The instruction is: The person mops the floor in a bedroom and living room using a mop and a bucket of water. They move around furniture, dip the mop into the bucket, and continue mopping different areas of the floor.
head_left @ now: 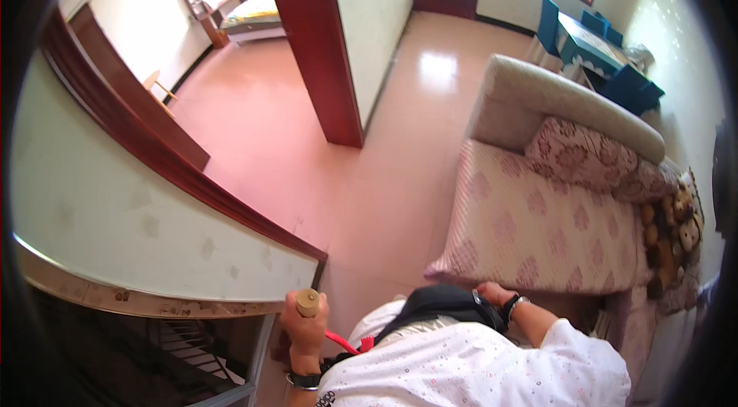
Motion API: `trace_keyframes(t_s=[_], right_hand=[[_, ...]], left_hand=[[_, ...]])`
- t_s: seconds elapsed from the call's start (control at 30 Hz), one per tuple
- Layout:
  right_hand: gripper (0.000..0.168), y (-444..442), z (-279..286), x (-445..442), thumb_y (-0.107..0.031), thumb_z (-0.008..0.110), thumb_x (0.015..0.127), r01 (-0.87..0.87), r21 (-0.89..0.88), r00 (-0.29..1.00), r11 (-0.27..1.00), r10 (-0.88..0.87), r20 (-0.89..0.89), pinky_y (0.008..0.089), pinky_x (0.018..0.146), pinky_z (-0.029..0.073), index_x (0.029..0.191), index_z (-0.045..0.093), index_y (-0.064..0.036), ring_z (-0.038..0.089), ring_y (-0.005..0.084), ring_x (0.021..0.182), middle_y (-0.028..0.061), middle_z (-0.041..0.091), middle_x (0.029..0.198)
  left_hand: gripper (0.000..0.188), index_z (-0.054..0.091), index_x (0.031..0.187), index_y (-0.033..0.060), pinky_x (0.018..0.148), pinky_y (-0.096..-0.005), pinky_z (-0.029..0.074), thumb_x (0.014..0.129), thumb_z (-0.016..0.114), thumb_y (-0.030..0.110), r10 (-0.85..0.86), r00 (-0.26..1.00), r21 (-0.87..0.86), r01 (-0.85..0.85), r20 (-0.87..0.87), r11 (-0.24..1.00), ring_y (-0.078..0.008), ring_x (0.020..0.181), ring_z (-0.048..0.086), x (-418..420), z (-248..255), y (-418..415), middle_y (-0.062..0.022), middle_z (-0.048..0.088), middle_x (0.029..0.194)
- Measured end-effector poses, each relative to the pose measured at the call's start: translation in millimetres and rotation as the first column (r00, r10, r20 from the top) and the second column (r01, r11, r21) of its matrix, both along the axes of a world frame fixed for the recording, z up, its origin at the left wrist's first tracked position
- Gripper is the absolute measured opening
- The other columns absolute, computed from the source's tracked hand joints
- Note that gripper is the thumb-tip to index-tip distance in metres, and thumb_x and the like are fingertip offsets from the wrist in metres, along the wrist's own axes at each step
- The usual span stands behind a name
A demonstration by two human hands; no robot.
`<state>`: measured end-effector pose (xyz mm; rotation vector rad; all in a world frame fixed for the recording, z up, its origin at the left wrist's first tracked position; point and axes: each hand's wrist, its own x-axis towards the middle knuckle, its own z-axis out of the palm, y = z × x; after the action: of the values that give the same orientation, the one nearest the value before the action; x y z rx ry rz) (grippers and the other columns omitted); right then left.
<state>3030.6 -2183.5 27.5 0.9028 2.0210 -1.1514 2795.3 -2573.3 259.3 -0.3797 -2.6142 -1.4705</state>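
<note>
At the lower left, my left hand [304, 323] is closed around an upright handle with a round, tan end [308, 302]; the rest of the held thing is hidden. A red strap [341, 342] runs between that wrist and my waist. My right hand [497, 295] is by my hip, beside the black waist bag [441, 303] and near the front edge of a sofa with a patterned cover [542, 228]. Its fingers look curled, but whether they grip anything is unclear. Both wrists wear dark bands.
A dark red door-frame post [314, 44] stands ahead, with a bed [253, 18] in the room beyond. Blue chairs [631, 87] surround a table at the upper right. At the lower left is a glass-panelled frame [253, 372]. A beaded cushion [671, 240] lies on the sofa.
</note>
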Motion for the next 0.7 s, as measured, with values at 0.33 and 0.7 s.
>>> trace_keyframes(t_s=[0.33,0.7], right_hand=[[0.037,11.5,8.1,-13.6,-0.039,0.072,0.072,-0.082,0.019,0.997,0.996,0.082,-0.006,0.0301,0.056,0.05,0.096,0.071,-0.01,0.062,0.0154,0.062,0.0063,0.067,0.075],[0.041,41.2,-17.1,-5.4,-0.046,0.071,0.069,-0.171,0.104,0.985,0.98,0.172,-0.01,0.0343,0.069,0.052,0.091,0.072,-0.011,0.065,0.0195,0.073,0.0071,0.07,0.079]], left_hand=[[0.026,0.055,0.085,0.0053,0.06,-0.0331,0.05,0.07,0.076,0.01,-0.017,0.994,0.07,0.025,-0.109,0.997,-0.0226,0.064,0.061,2.6,-17.7,6.8,-0.0102,0.061,0.071],[0.025,0.055,0.083,0.0063,0.059,-0.0326,0.049,0.069,0.075,0.009,-0.047,0.989,0.137,0.067,-0.142,0.988,-0.0234,0.061,0.059,14.4,-4.0,20.1,-0.0102,0.06,0.07]])
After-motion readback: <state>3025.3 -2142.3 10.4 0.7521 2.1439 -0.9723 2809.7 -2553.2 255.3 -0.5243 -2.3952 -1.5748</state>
